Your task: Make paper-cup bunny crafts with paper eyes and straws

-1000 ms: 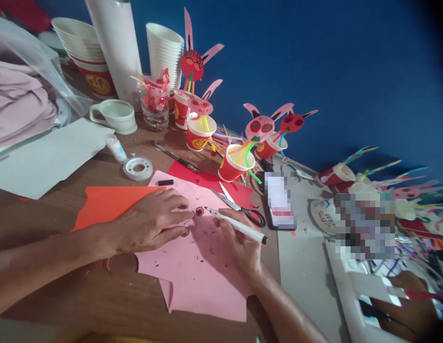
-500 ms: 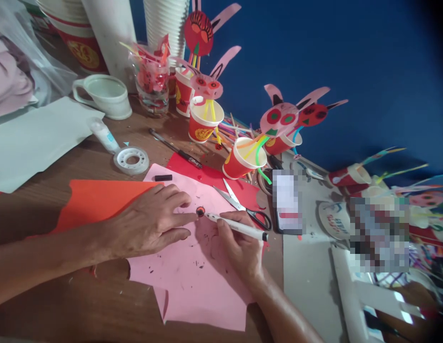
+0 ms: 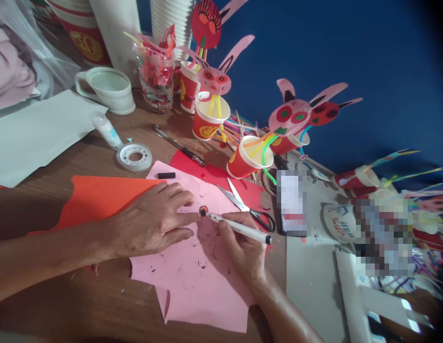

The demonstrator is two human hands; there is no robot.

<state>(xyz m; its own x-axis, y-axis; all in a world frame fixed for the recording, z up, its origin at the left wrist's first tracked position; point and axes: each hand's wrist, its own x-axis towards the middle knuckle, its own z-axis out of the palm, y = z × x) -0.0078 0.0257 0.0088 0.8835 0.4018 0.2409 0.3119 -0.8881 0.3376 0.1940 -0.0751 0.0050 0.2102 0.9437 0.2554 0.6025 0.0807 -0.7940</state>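
My right hand [image 3: 245, 250] grips a white marker [image 3: 243, 230], its tip at a small orange-and-black paper disc [image 3: 203, 210]. The disc lies on a pink paper sheet [image 3: 207, 300]. My left hand [image 3: 159, 216] rests palm down on the sheet, fingers apart, with the index fingertip at the disc's edge. A black marker cap [image 3: 166, 176] lies above that hand. Orange paper [image 3: 100, 200] is partly under my left hand and forearm. Scissors [image 3: 246, 205] with black handles lie just beyond my right hand, partly over red paper [image 3: 214, 176].
A tape roll [image 3: 119, 157], a glue bottle [image 3: 107, 131] and a pen [image 3: 178, 145] lie behind the paper. Red paper cups [image 3: 239, 164] hold straws with paper animal heads [image 3: 289, 116]. A phone [image 3: 292, 205] lies at right. A mug [image 3: 116, 97] stands at back left.
The whole view has shifted slightly, so things at the back appear a little further right and higher. Both hands, the marker and the disc keep nearly the same arrangement.
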